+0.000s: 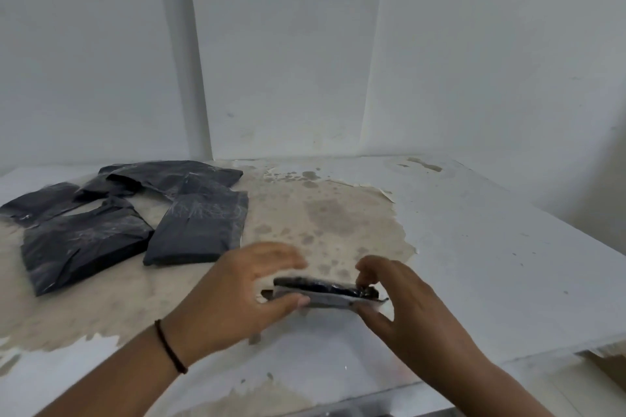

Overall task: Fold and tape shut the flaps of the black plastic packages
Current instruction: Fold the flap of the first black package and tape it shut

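Both my hands hold one flat black plastic package just above the table, seen nearly edge-on. My left hand grips its left end, thumb below and fingers over the top. My right hand pinches the right end, where a crumpled bit of flap sticks out. Several other black plastic packages lie in a loose pile at the table's left. No tape shows in the view.
The white table has a large worn, stained brown patch in its middle. Its right edge drops off at the far right. A white wall stands close behind the table.
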The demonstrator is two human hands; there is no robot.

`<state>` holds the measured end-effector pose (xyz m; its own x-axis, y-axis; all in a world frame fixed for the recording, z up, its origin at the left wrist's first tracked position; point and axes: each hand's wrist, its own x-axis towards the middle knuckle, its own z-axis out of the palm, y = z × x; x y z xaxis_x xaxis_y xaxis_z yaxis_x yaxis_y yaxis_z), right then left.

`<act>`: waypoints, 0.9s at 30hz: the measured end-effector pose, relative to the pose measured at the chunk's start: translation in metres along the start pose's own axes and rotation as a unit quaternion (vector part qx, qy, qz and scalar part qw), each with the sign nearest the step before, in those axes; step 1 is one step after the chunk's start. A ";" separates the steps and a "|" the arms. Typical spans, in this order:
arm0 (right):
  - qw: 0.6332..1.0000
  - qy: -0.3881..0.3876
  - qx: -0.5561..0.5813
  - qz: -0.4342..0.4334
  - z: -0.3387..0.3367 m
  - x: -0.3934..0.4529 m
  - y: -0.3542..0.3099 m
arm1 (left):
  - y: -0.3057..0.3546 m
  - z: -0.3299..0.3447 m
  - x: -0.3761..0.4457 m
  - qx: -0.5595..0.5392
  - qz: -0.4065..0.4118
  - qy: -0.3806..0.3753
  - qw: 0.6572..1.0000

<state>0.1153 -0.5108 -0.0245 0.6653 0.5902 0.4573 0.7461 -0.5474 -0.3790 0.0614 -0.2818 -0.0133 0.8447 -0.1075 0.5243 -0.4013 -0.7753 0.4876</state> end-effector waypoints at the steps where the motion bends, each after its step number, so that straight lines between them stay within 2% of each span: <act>1: 0.999 -0.005 -0.026 -0.021 0.003 -0.002 0.003 | 0.000 0.003 -0.003 0.003 0.012 -0.015 1.000; 5: 0.992 0.005 -0.099 -0.077 0.005 -0.012 0.003 | 0.004 0.011 -0.015 -0.004 0.032 -0.028 0.999; 8: 0.993 0.003 -0.076 -0.092 0.002 -0.020 -0.001 | 0.006 0.009 -0.023 -0.011 0.014 -0.027 0.999; 12: 0.998 -0.025 0.023 -0.044 -0.001 -0.026 -0.009 | 0.013 0.008 -0.032 -0.031 -0.026 -0.016 0.999; 15: 0.998 -0.051 0.039 -0.007 -0.004 -0.026 -0.013 | 0.016 0.008 -0.034 -0.084 -0.098 -0.004 0.992; 20: 0.994 -0.069 0.063 0.055 -0.006 -0.022 -0.015 | 0.017 0.002 -0.033 -0.182 -0.206 -0.069 0.959; 27: 0.988 -0.092 0.060 0.106 -0.009 -0.015 -0.022 | 0.022 0.007 -0.034 -0.149 -0.213 -0.047 0.965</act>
<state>0.0880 -0.5127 -0.0162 0.7923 0.5738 0.2075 0.5799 -0.6024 -0.5485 0.0260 -0.3000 -0.0252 0.9782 0.1147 0.1732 -0.0826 -0.5502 0.8309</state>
